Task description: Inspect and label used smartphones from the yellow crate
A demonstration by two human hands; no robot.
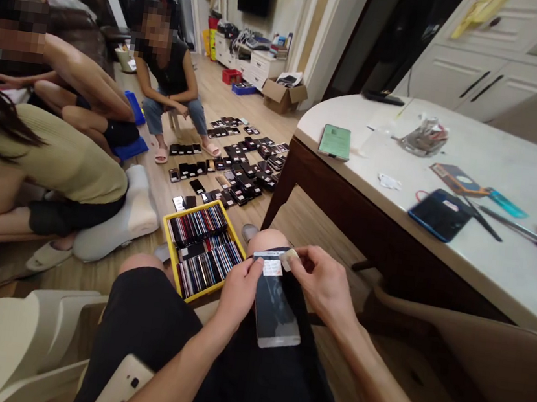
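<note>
A phone (278, 316) with a dark screen and light frame rests over my lap, a white handwritten label (271, 267) near its far end. My left hand (239, 289) is closed on the phone's far left edge, thumb by the label. At its far right corner, my right hand (325, 280) pinches a small beige piece (289, 260) whose kind I cannot make out. A white phone (121, 386) lies by my left thigh, partly behind my forearm. Beyond my knees, a yellow crate (173, 261) holds rows of upright phones.
Many dark phones (244, 178) cover the floor ahead. A white table (375, 168) at right bears a green phone (335, 141), a blue phone (442, 214) and tools. Several people sit at left and ahead. A white stool (2, 338) stands at lower left.
</note>
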